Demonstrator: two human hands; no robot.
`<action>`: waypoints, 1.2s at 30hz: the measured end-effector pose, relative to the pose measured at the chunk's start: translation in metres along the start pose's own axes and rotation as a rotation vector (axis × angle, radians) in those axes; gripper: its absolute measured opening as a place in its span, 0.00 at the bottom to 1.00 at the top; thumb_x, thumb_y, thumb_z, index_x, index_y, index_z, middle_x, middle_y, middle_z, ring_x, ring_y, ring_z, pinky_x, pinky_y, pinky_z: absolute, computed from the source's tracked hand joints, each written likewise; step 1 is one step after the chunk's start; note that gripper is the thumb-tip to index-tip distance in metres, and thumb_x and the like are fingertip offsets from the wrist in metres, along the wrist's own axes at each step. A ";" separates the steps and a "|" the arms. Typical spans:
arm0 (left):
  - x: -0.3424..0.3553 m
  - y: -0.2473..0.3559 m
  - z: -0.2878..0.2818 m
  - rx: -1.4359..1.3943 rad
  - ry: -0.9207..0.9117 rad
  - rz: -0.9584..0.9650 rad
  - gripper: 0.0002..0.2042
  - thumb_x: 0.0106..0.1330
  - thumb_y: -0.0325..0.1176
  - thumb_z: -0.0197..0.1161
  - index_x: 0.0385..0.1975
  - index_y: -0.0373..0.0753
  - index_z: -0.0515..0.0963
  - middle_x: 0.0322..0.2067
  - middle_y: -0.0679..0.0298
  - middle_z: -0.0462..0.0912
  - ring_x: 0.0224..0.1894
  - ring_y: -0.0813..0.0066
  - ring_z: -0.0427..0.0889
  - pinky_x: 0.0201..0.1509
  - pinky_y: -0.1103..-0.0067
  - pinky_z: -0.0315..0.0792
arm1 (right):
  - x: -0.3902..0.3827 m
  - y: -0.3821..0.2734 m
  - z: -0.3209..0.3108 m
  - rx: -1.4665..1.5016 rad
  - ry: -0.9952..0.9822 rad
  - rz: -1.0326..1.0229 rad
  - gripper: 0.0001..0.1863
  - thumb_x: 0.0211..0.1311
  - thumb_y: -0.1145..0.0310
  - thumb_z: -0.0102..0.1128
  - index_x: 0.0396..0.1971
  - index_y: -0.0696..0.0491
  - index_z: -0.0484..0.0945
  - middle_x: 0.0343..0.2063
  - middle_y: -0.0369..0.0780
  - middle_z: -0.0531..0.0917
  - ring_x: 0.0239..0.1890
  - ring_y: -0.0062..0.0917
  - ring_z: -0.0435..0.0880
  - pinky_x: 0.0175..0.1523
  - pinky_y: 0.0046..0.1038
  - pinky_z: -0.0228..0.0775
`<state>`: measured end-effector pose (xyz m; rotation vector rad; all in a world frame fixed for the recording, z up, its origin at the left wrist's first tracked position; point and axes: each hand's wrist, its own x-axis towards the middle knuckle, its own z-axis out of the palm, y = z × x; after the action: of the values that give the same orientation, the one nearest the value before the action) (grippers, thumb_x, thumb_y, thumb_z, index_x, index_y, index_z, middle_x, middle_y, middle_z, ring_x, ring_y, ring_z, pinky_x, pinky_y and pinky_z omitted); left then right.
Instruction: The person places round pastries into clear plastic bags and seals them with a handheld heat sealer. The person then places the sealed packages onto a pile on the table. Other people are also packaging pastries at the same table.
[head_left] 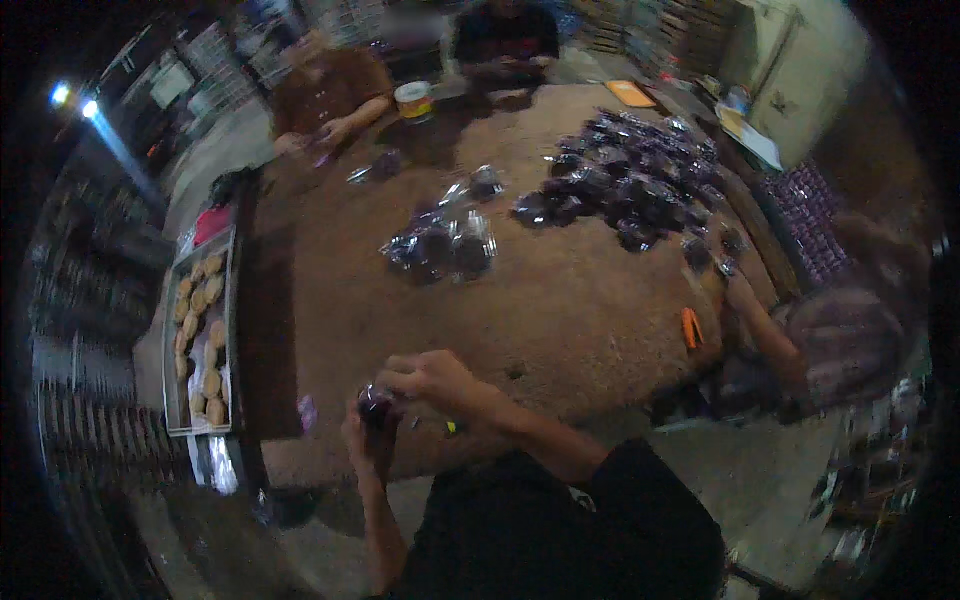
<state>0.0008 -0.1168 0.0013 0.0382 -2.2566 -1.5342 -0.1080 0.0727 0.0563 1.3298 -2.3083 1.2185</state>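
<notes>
At the table's near edge, my left hand (370,446) is wrapped round a small round packet (376,404), dark and glossy, in what looks like clear plastic. My right hand (437,383) is at the top of that packet with its fingers closed; whatever they pinch is hidden and blurred. A small purple piece (307,412) lies on the table left of my hands, and a small yellow-green piece (451,427) lies just right of them. Farther off, a loose group of similar shiny packets (440,248) sits mid-table.
A big pile of shiny dark packets (640,170) covers the far right of the wooden table (560,320). An orange-handled tool (691,328) lies near a co-worker's hand (735,285). Left stands a tray (233,330) of round brown baked pieces. A white-and-yellow tub (414,102) stands near two people opposite.
</notes>
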 end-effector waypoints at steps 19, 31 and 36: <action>0.010 0.055 -0.016 -0.872 0.065 -0.446 0.14 0.74 0.30 0.64 0.55 0.32 0.80 0.51 0.55 0.87 0.50 0.72 0.86 0.55 0.75 0.80 | -0.008 -0.028 0.037 0.788 0.356 0.741 0.08 0.74 0.68 0.63 0.33 0.55 0.78 0.25 0.29 0.77 0.29 0.10 0.73 0.33 0.19 0.67; 0.010 0.048 -0.023 -0.460 -0.010 -0.534 0.12 0.79 0.31 0.55 0.45 0.30 0.84 0.46 0.61 0.84 0.47 0.77 0.83 0.54 0.77 0.77 | -0.012 -0.047 0.038 0.343 0.011 0.429 0.17 0.64 0.66 0.72 0.49 0.56 0.81 0.41 0.42 0.85 0.41 0.25 0.85 0.44 0.32 0.79; 0.013 0.045 -0.024 -0.584 -0.021 -0.545 0.09 0.76 0.29 0.57 0.50 0.34 0.79 0.45 0.63 0.81 0.47 0.75 0.81 0.53 0.77 0.75 | -0.021 -0.039 0.050 1.061 0.027 0.705 0.21 0.65 0.67 0.71 0.55 0.58 0.80 0.44 0.39 0.87 0.42 0.22 0.85 0.44 0.31 0.80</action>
<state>0.0069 -0.1238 0.0530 0.5021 -1.8027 -2.4277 -0.0549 0.0389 0.0345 0.5798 -2.1818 2.9034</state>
